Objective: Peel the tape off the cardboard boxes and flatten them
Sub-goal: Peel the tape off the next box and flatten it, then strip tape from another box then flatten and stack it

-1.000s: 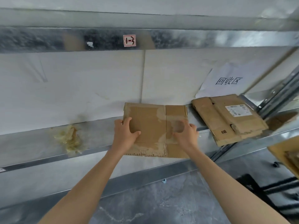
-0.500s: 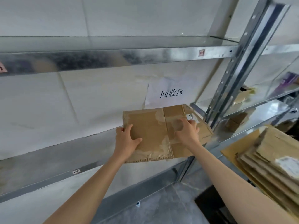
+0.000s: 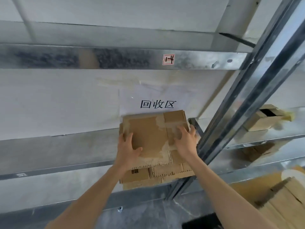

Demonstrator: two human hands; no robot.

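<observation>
A flattened cardboard box (image 3: 148, 129) with pale torn patches where tape came off lies on a stack of flattened cardboard (image 3: 140, 176) on the metal shelf (image 3: 57, 154). My left hand (image 3: 127, 149) holds its left edge, thumb laid across the top face. On the right part of the same piece, my right hand (image 3: 185, 141) rests with its fingers spread. No tape shows on the top face.
A slanted metal upright (image 3: 239, 104) stands right beside my right hand. A paper sign (image 3: 156, 104) hangs on the wall behind. One small open box (image 3: 262, 121) sits on the right-hand shelf. More flat cardboard (image 3: 283, 200) is piled at lower right.
Both hands carried the flattened box to the right along the shelf and set it on the stack under the sign. My right hand's fingers have spread out.
</observation>
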